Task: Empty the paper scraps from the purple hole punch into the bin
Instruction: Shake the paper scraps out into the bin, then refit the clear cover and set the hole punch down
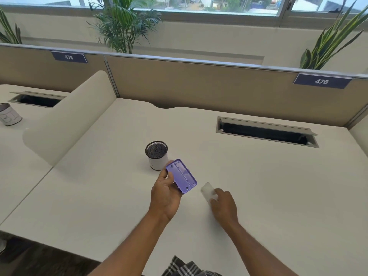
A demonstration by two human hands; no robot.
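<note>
My left hand holds the purple hole punch just above the desk, its underside turned up toward me. A small round mesh bin wrapped in white paper stands on the desk right behind the punch, nearly touching its far end. My right hand rests low on the desk to the right, its fingers on a blurred, translucent white cover piece. No loose scraps are visible.
A white desk has a cable slot at the back right. A curved white divider stands on the left, and a second paper-wrapped cup sits on the neighbouring desk. Tan partition panels run along the back.
</note>
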